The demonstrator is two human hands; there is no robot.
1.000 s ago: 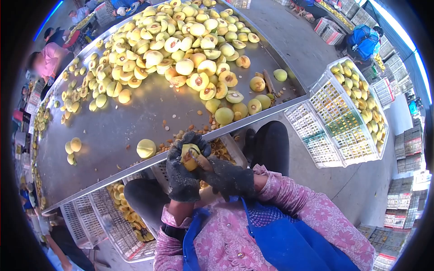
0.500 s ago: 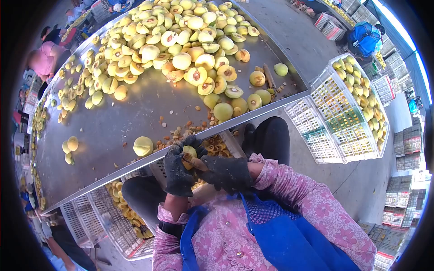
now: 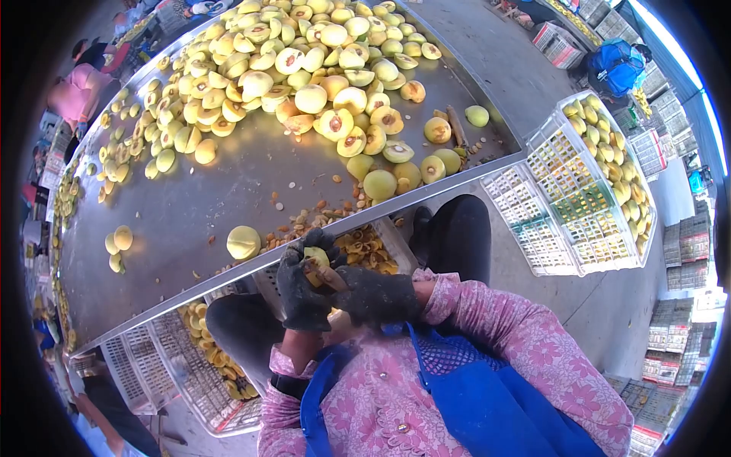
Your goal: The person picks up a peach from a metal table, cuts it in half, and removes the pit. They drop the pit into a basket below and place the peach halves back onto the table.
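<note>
My left hand [image 3: 304,289], in a dark glove, is closed round a yellow-green fruit [image 3: 316,257] just below the table's near edge. My right hand [image 3: 377,295], also gloved, is closed beside it on a brownish, handle-like tool [image 3: 330,279] that touches the fruit. The glove hides the rest of the tool. Above my hands is the metal table [image 3: 183,251], with small pits [image 3: 304,221] near its edge and a whole fruit [image 3: 244,242] to the left. A large heap of halved fruits [image 3: 304,61] lies farther back.
White crates of fruit [image 3: 586,206] stand to the right of the table. Below its near edge are crates [image 3: 164,354] with cut fruit and, between my knees, more cut pieces [image 3: 365,250]. A person in pink [image 3: 80,95] is at the far left, another in blue [image 3: 615,65] at the upper right.
The fruit and tool have turned slightly in my hands, and both hands have shifted a little. The view has moved slightly. My grips stay closed.
</note>
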